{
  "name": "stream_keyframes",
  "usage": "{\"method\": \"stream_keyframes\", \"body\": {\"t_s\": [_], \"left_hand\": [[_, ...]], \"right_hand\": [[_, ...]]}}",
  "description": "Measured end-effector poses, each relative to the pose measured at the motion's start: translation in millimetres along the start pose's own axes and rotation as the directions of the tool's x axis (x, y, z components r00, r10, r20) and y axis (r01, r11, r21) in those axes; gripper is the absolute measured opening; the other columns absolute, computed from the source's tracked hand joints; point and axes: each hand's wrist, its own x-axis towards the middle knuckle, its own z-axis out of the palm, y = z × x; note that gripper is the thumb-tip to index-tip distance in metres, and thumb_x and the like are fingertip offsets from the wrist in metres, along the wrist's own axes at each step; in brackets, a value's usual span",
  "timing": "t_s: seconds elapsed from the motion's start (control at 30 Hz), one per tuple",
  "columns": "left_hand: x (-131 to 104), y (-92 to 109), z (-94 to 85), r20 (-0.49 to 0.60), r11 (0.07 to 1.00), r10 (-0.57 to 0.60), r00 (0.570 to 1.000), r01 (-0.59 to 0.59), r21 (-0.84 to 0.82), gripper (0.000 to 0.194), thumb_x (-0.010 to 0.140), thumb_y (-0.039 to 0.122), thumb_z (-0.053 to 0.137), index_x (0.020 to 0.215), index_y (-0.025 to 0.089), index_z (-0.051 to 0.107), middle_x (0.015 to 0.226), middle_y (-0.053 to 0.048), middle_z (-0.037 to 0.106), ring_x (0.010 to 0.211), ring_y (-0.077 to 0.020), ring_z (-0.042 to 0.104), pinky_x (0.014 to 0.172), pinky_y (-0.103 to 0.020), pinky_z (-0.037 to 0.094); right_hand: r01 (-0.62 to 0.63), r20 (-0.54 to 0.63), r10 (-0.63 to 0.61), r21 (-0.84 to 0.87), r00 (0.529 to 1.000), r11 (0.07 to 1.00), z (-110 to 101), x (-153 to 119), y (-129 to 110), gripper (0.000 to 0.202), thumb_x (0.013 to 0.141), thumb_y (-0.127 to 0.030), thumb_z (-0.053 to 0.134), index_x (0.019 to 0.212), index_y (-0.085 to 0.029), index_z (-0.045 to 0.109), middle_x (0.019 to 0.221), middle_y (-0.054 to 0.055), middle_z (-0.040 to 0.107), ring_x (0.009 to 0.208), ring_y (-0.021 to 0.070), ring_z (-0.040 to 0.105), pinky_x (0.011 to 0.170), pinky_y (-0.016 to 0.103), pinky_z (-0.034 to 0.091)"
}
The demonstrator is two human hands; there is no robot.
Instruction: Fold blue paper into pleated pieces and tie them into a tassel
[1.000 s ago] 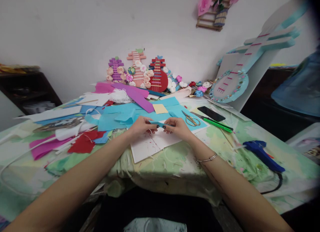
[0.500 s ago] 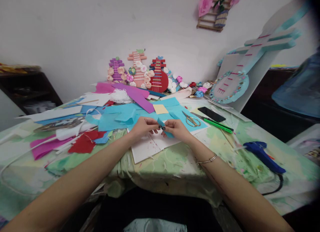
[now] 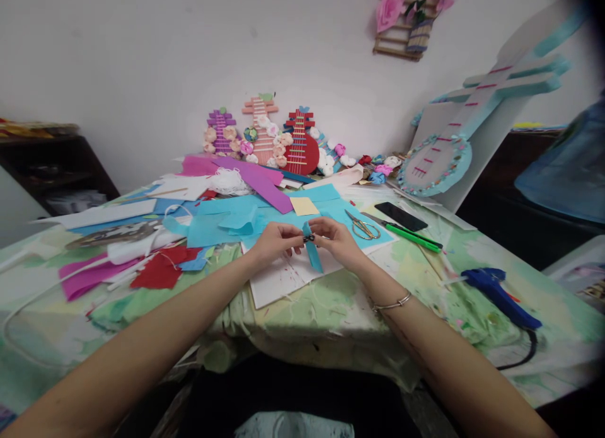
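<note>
A narrow strip of blue paper [image 3: 313, 256] is pinched between the fingertips of both hands, its lower end hanging down over a white board [image 3: 274, 285]. My left hand [image 3: 278, 241] grips it from the left, and my right hand [image 3: 336, 241] from the right, the fingertips meeting at its upper part. Under and behind the hands lie sheets of blue paper [image 3: 212, 227]. Gold-handled scissors [image 3: 366, 229] rest just right of my right hand. A small cream paper square [image 3: 304, 206] lies beyond the fingers.
A green cutter [image 3: 413, 237], a black phone [image 3: 401, 215] and a blue glue gun [image 3: 501, 296] lie at the right. Red paper [image 3: 158, 271] and magenta paper [image 3: 80, 279] are at the left. Paper instruments, one of them red [image 3: 302, 151], stand along the wall.
The blue strip has turned more upright, and its lower end now hangs further down. The fingers of my right hand have shifted slightly left and up around it.
</note>
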Motion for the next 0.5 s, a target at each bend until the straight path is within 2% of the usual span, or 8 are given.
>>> {"method": "stream_keyframes", "body": {"t_s": [0.07,0.13,0.27,0.37,0.5], "left_hand": [[0.1,-1.0,1.7,0.028,1.000,0.005,1.000,-0.005,-0.001,0.019,0.071,0.029,0.066,0.066,0.011,0.064,0.052,0.001,0.059,0.044,-0.0057,0.050,0.042,-0.015,0.036],[0.2,-2.3,3.1,0.055,1.000,0.009,0.998,-0.008,-0.005,0.019,0.071,0.029,0.066,0.064,0.011,0.062,0.051,0.001,0.058,0.043,-0.0058,0.049,0.041,-0.015,0.036],[-0.4,-4.1,4.8,0.094,1.000,0.021,0.995,-0.020,-0.016,0.019,0.070,0.030,0.065,0.069,0.012,0.061,0.051,0.003,0.056,0.042,-0.0060,0.049,0.039,-0.015,0.038],[-1.2,-5.4,5.6,0.114,0.999,0.036,0.993,-0.035,-0.015,0.020,0.070,0.031,0.066,0.073,0.012,0.062,0.052,0.003,0.055,0.043,-0.0061,0.050,0.040,-0.015,0.039],[-1.3,-7.0,6.7,0.124,0.998,0.061,0.990,-0.062,0.002,0.021,0.070,0.032,0.067,0.074,0.012,0.061,0.053,0.003,0.056,0.044,-0.0066,0.051,0.040,-0.015,0.039]], "right_hand": [[0.046,0.028,-0.046,0.007,0.999,0.999,0.4,-1.5,-4.1,0.049,0.072,-0.040,0.070,0.115,-0.022,0.056,0.096,0.004,0.063,0.081,0.0151,0.061,0.072,0.027,0.048],[0.103,0.059,-0.104,0.013,0.993,0.995,1.2,-2.8,-7.7,0.045,0.074,-0.037,0.069,0.115,-0.023,0.057,0.101,0.004,0.062,0.084,0.0150,0.059,0.076,0.027,0.048],[0.137,0.034,-0.137,0.008,0.990,0.991,1.1,-2.8,-9.0,0.024,0.076,-0.037,0.068,0.091,-0.018,0.064,0.083,0.003,0.062,0.074,0.0138,0.057,0.069,0.027,0.047],[0.115,0.002,-0.115,0.019,0.993,0.993,-0.6,-1.1,-5.6,0.023,0.074,-0.038,0.069,0.080,-0.017,0.063,0.071,0.001,0.060,0.064,0.0123,0.054,0.063,0.027,0.045],[0.100,-0.022,-0.099,0.042,0.995,0.994,-1.9,0.9,-0.9,0.024,0.071,-0.038,0.071,0.074,-0.016,0.061,0.068,0.000,0.059,0.062,0.0122,0.053,0.063,0.027,0.044]]}}
